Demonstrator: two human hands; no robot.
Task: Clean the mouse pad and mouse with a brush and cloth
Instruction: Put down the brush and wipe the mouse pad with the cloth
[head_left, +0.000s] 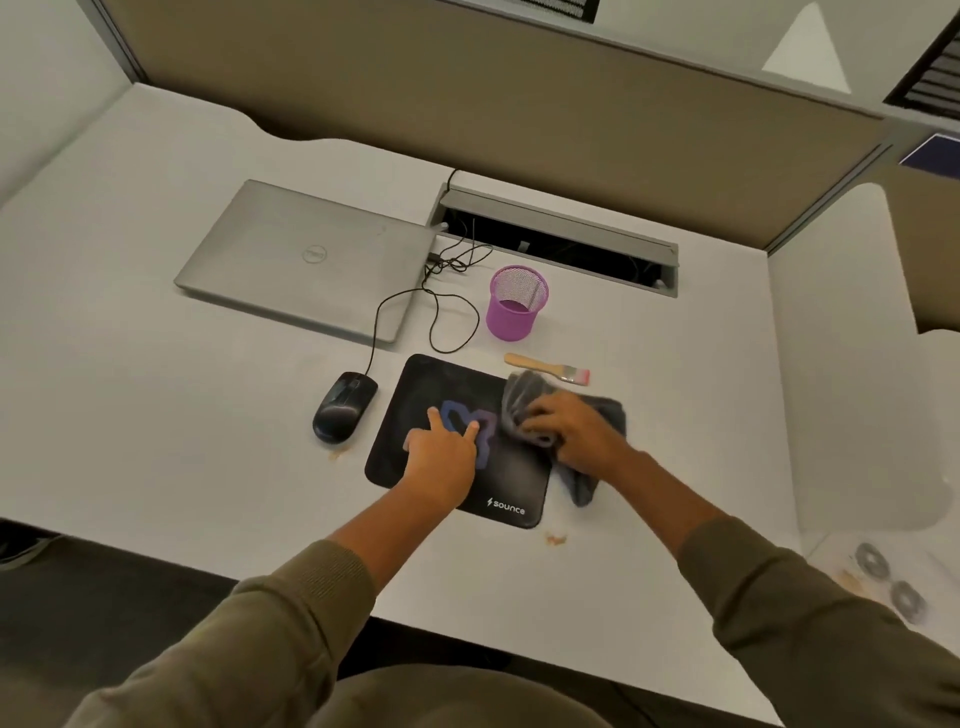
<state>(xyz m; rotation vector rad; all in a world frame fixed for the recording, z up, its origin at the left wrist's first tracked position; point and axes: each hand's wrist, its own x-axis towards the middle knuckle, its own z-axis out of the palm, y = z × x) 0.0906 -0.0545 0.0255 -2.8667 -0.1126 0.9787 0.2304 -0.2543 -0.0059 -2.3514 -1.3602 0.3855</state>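
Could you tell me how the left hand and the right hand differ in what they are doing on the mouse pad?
The left hand presses the mouse pad with straight, spread fingers, while the right hand curls its fingers into a grip on the grey cloth. The left hand sits near the pad's middle; the right hand is at its right edge. Both come from olive sleeves.

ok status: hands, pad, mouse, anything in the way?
Left hand fingers pressing on mouse pad. Right hand gripping grey cloth at the pad's right edge. Mouse left of pad, brush behind cloth, neither held. Nothing blocking.
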